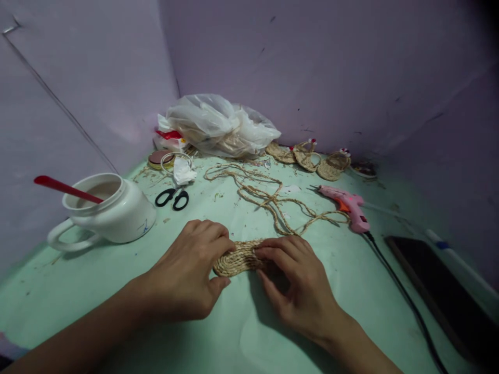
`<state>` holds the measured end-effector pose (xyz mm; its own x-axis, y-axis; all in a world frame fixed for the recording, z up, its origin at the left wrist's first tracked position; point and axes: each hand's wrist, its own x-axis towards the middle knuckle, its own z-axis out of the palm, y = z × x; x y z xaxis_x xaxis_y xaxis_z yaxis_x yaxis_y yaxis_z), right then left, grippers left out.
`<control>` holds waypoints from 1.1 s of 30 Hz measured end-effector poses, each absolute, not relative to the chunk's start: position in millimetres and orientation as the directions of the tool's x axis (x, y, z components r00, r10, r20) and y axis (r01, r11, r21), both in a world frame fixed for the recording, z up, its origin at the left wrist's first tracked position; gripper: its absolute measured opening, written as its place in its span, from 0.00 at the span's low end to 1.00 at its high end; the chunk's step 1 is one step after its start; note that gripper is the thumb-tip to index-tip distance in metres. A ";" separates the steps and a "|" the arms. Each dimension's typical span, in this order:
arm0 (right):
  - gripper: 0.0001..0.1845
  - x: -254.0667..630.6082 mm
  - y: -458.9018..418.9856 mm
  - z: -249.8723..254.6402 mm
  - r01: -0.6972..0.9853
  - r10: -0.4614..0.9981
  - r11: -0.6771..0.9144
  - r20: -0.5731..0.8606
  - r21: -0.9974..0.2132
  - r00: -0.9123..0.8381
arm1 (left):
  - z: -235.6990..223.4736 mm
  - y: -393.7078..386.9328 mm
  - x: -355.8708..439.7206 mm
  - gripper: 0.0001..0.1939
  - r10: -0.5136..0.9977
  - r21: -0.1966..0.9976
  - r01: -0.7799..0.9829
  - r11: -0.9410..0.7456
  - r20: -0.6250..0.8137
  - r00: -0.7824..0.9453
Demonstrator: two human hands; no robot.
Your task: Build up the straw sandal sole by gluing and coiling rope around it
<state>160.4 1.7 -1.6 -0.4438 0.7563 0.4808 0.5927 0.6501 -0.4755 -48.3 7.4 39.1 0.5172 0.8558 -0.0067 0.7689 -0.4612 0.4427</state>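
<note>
A small oval sole of coiled, braided straw cord point(238, 257) lies between my hands, just above or on the pale green table. My left hand point(197, 267) grips its rounded left end, thumb at the near edge and fingers over the far side. At the other end my right hand point(296, 283) pinches it with bent fingers, which hide that end. A loose length of braided straw cord point(268, 197) trails in loops over the table beyond, running near my right hand. To the right of the cord lies a pink hot glue gun point(346, 203) with an orange trigger.
A white mug point(117, 213) holding a red-handled tool point(66, 188) stands left, near black-handled scissors point(171, 199). A plastic bag point(222, 124) and several tiny straw slippers point(306, 157) sit along the wall. A dark phone point(440, 296) and the glue gun's black cable point(405, 293) lie right.
</note>
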 end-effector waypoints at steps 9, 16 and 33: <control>0.08 151.2 5.2 -12.4 0.667 0.825 0.562 0.395 -0.489 -0.404 | 24.2 11.9 -16.2 0.14 0.875 0.345 0.830 -0.438 -0.047 0.482; 0.06 147.3 6.5 -14.0 0.674 0.820 0.563 0.430 -0.479 -0.379 | 18.4 19.9 -13.6 0.11 0.889 0.348 0.834 -0.429 -0.001 0.457; 0.07 146.8 6.1 -14.8 0.685 0.795 0.586 0.473 -0.434 -0.380 | 14.7 33.1 -10.3 0.08 0.840 0.350 0.772 -0.530 0.089 0.536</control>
<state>146.8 6.1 -14.8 -0.3800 0.7946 0.4735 0.6847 0.5858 -0.4335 -10.3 33.1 14.7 0.5357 0.8397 0.0887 0.7724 -0.5298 0.3503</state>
